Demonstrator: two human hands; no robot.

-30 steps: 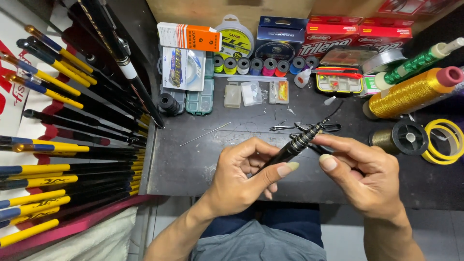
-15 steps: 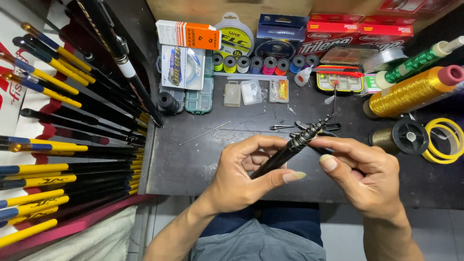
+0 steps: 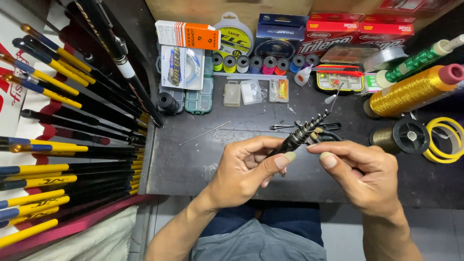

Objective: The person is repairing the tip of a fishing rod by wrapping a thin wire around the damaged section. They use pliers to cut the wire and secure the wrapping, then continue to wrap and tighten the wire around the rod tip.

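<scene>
- The left hand (image 3: 244, 169) has its fingers closed around a slim black telescopic fishing rod section (image 3: 295, 140), thumb pressed along it, holding it tilted above the dark desk (image 3: 193, 159).
- The right hand (image 3: 365, 174) pinches the rod's upper end, fingers closed near the small wire guides.
- Just behind the rod tip lie black-handled scissors (image 3: 309, 126).
- Off to the right sits a big spool of gold thread (image 3: 411, 92); black-and-yellow rods (image 3: 58, 169) are stacked on the left.
</scene>
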